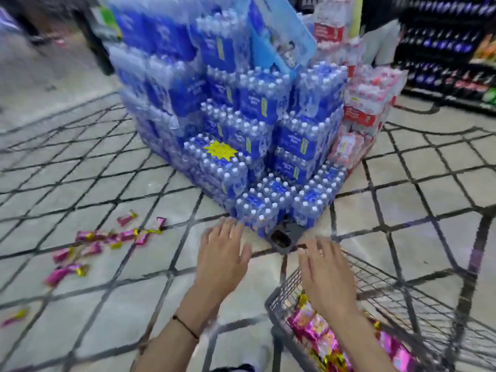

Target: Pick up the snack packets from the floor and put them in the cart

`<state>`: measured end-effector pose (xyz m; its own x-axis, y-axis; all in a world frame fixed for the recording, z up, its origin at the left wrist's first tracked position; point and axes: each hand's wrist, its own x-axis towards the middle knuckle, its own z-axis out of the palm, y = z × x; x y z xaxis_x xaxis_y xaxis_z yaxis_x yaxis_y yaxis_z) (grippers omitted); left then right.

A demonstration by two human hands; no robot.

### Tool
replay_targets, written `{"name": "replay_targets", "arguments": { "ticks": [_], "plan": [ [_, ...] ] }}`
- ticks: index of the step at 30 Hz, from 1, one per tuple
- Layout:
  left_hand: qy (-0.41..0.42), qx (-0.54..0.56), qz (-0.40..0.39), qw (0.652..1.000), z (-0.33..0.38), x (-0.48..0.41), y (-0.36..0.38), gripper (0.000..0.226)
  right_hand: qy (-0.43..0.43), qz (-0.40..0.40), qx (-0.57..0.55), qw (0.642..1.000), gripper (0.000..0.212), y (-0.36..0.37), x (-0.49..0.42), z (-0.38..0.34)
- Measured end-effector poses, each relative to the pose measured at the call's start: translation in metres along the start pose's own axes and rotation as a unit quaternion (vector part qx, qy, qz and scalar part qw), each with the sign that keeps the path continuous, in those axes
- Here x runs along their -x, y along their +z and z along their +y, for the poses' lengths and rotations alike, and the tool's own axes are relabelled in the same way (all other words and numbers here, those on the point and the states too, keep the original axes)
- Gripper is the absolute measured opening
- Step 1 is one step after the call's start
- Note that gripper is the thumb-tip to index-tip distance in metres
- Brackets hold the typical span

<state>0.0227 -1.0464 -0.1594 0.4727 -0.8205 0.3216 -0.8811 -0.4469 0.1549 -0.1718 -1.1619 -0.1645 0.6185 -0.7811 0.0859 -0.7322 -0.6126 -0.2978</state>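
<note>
Several pink and gold snack packets (107, 238) lie scattered on the tiled floor at the left, and one more packet (14, 316) sits near the left edge. A grey wire cart (418, 299) stands at the lower right with several pink packets (316, 331) inside it. My left hand (222, 253) is stretched forward over the floor, fingers spread, holding nothing. My right hand (327, 275) hovers above the cart's near corner, also open and empty. The whole view is blurred by motion.
A tall stack of shrink-wrapped water bottle packs (241, 108) stands straight ahead, with red-labelled packs (365, 108) to its right. A dark cart wheel (283, 236) sits by the stack's base. Shelves of dark bottles (445, 49) fill the far right.
</note>
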Motion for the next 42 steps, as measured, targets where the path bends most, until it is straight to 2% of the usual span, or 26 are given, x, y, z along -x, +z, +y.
{"name": "replay_targets", "arguments": {
  "ticks": [4,7,11,15,19,26,32,42],
  "plan": [
    [-0.061,-0.053,-0.003,0.997,-0.043,0.047,-0.025,0.047,-0.069,0.012,-0.05,0.996,0.044,0.018,-0.007,-0.039],
    [-0.131,-0.07,0.01,0.989,-0.074,0.085,-0.041,0.046,-0.131,-0.006,-0.07,0.989,0.049,0.024,-0.005,-0.078],
    [-0.222,-0.081,0.015,0.971,-0.109,0.13,-0.06,0.049,-0.218,-0.034,-0.074,0.972,0.047,0.037,0.004,-0.13],
    [-0.285,-0.089,0.03,0.954,-0.143,0.161,-0.078,0.052,-0.287,-0.077,-0.051,0.954,0.057,0.053,0.009,-0.188],
    [-0.345,-0.103,0.031,0.932,-0.188,0.195,-0.1,0.055,-0.343,-0.095,-0.061,0.933,0.054,0.071,0.015,-0.259],
    [-0.417,-0.128,0.068,0.897,-0.299,0.265,-0.14,0.051,-0.422,-0.105,-0.049,0.899,0.05,0.101,0.033,-0.405],
    [-0.443,-0.149,0.066,0.882,-0.394,0.308,-0.173,0.048,-0.454,-0.104,-0.059,0.883,0.047,0.133,0.05,-0.515],
    [-0.48,-0.135,0.038,0.866,-0.524,0.317,-0.19,0.048,-0.481,-0.095,-0.023,0.871,0.041,0.197,0.028,-0.628]
  ]
}}
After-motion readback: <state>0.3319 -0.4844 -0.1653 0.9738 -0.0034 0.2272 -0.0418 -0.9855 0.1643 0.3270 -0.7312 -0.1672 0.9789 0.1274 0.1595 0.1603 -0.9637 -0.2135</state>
